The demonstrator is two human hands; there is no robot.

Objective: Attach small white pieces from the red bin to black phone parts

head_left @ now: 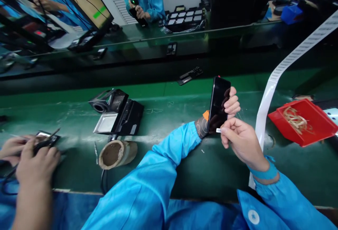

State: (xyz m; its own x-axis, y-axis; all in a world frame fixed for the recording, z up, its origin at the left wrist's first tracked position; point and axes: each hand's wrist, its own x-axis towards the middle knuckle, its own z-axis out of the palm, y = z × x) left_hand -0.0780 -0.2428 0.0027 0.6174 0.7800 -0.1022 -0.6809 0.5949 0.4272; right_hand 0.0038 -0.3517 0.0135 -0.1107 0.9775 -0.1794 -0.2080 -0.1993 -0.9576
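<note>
My left hand is wrapped round a black smartphone, held upright and slightly tilted above the bench, with its fingers showing along the right edge. My right hand pinches a small white label between thumb and fingertips, right at the phone's lower end. Whether the label touches the phone I cannot tell. Just right of my right hand, a long white strip of labels runs down from the upper right and passes behind my right wrist.
To the right stands a red bin holding rubber bands. Left are a black soldering stand and a round brown pot. A co-worker's hands work on a small device at far left. Phone parts lie behind, on the dark conveyor edge.
</note>
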